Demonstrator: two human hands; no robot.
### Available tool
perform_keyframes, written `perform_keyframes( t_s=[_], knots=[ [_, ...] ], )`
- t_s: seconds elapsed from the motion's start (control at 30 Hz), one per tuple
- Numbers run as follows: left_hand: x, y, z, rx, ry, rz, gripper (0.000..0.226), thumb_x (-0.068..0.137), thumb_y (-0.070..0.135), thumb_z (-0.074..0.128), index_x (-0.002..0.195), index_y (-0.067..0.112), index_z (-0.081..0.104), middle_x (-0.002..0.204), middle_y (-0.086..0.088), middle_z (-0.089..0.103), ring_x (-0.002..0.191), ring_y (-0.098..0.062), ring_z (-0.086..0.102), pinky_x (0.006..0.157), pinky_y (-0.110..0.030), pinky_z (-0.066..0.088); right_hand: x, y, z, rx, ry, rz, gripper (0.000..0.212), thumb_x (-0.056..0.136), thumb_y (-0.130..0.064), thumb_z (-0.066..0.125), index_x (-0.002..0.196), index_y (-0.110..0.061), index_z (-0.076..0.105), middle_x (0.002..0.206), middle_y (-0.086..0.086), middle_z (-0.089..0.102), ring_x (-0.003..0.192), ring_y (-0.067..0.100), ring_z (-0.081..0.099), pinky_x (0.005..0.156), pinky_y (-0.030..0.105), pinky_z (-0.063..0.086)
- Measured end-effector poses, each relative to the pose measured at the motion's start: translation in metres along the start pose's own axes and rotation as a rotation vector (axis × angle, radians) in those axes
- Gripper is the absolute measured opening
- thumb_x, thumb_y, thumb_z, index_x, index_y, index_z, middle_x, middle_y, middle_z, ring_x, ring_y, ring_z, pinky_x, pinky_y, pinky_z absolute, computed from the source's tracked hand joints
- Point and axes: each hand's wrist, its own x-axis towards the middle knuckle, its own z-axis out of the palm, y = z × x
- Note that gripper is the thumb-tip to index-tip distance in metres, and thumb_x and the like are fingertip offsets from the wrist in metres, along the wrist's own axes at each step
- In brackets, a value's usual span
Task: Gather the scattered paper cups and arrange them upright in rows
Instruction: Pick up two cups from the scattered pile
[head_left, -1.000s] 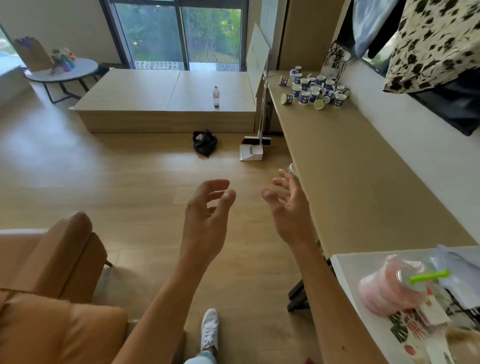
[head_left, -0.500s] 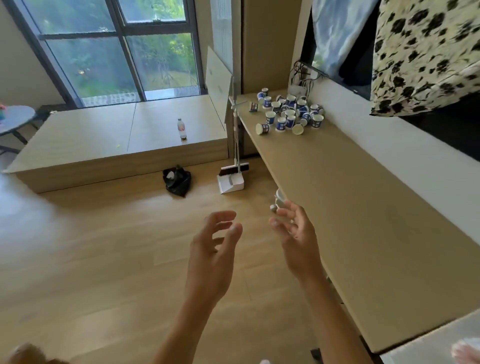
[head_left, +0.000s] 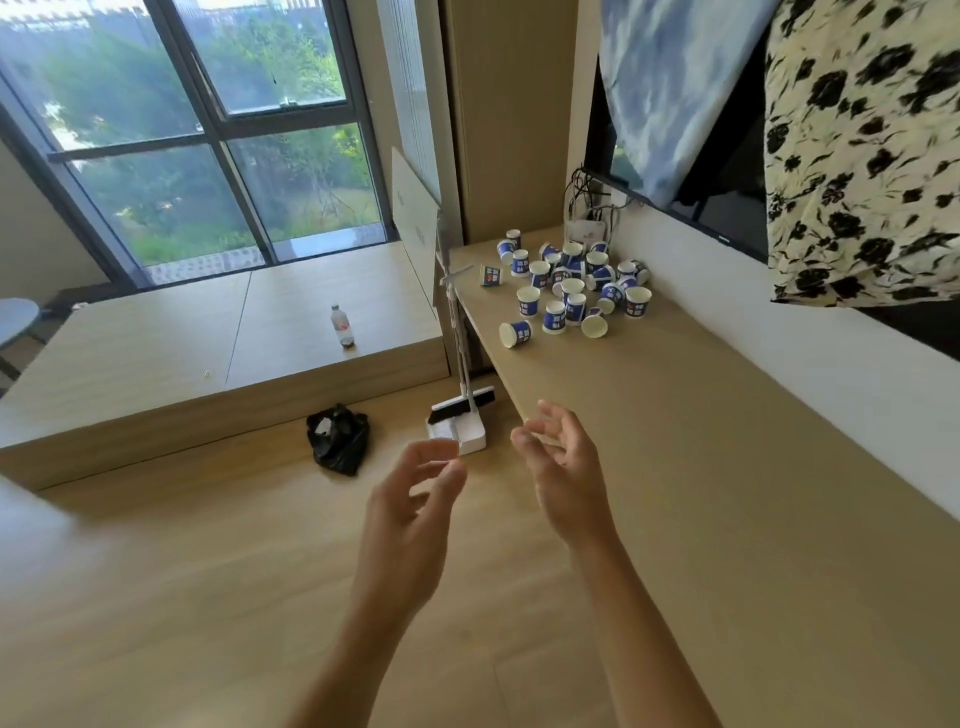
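Several white-and-blue paper cups (head_left: 567, 287) lie scattered at the far end of a long wooden counter (head_left: 727, 467). Some stand upright, others lie on their sides, such as one cup (head_left: 515, 333) nearest the counter's left edge. My left hand (head_left: 413, 512) is raised over the floor with loosely curled fingers and holds nothing. My right hand (head_left: 563, 467) hovers by the counter's near left edge, fingers relaxed, also holding nothing. Both hands are well short of the cups.
A broom and dustpan (head_left: 460, 410) lean against the counter's left side. A black bag (head_left: 338, 439) lies on the floor. A bottle (head_left: 340, 325) stands on the low wooden platform (head_left: 156, 364). Cables and a white device (head_left: 587, 223) sit behind the cups. Floral cloth (head_left: 862, 156) hangs at right.
The view has moved forward and up toward the far end of the counter; the cups appear larger and nearer. Both hands stay raised and hold nothing. The armchair and near table left the view.
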Motion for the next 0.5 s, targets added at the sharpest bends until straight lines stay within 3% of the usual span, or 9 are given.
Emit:
perform_keyframes(
  t_s=[0.17,0.3,0.5],
  knots=[
    [0.075,-0.01,0.037,-0.024,-0.07,-0.041,0.011,0.098,0.024,0.062,0.104,0.028,0.071,0.103,0.014,0.073,0.099,-0.002,0.067,0.079,-0.025,0.052,0.062,0.006,0.003,-0.041,0.007,0.035,0.051,0.095,-0.039,0.066,0.142,-0.031,0.047,0.125,-0.013,0.062,0.096,-0.011,0.06,0.08,0.013,0.046],
    [0.142,-0.029,0.065,-0.059,-0.131,-0.064,0.012,0.098,0.018,0.062,0.104,0.022,0.072,0.103,0.006,0.074,0.097,-0.006,0.068,0.084,-0.03,0.054,0.122,0.019,-0.001,-0.046,0.084,0.073,0.052,0.094,-0.037,0.067,0.142,-0.028,0.048,0.127,-0.008,0.063,0.105,0.001,0.063,0.087,0.022,0.05],
    [0.256,-0.059,0.096,-0.124,-0.251,-0.112,0.013,0.097,0.016,0.062,0.106,0.015,0.071,0.102,0.001,0.074,0.094,-0.011,0.068,0.083,-0.028,0.052,0.214,0.039,0.002,-0.091,0.212,0.124,0.05,0.094,-0.03,0.067,0.14,-0.023,0.051,0.123,-0.003,0.064,0.099,-0.002,0.063,0.076,0.012,0.045]
  ],
)
